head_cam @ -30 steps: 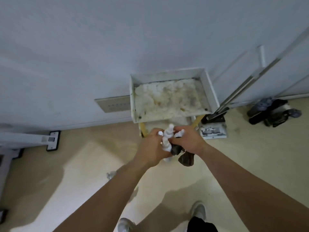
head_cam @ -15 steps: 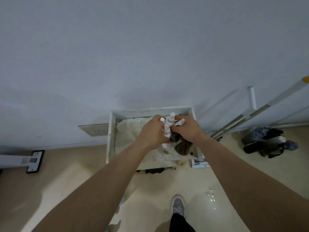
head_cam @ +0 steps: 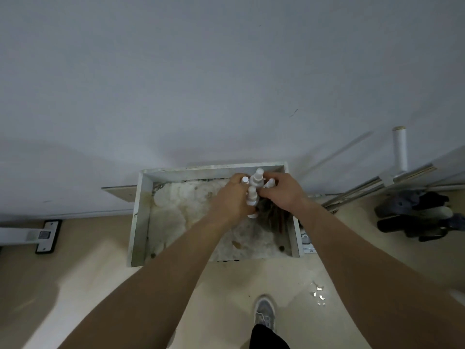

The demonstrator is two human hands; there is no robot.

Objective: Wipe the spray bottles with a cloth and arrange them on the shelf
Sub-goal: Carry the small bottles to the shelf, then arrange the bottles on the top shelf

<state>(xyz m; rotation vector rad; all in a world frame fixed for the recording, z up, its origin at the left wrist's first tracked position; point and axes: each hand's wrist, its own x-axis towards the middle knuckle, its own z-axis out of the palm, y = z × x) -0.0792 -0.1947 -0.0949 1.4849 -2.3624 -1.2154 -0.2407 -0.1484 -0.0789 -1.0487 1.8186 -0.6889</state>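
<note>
Now, grip: left hand (head_cam: 232, 197) and right hand (head_cam: 283, 195) both curl round one cluster of white spray bottles (head_cam: 253, 195), pressed between them.
Bottles: centre of frame, over the upper-right part of the shelf (head_cam: 141, 215), not set down.
Axis: roughly upright, caps toward the camera, bases toward the shelf.
Cloth (head_cam: 270, 214): dark, bunched under the right hand.
Coming move: probably straight down; both hands equally near.

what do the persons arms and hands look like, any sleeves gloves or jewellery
Both forearms are bare right down to the bottom edge of the picture, with no sleeve in view. The left hand and right hand wear no gloves, and no watch, bracelet or ring shows on the wrists or on the fingers that can be seen.
</note>
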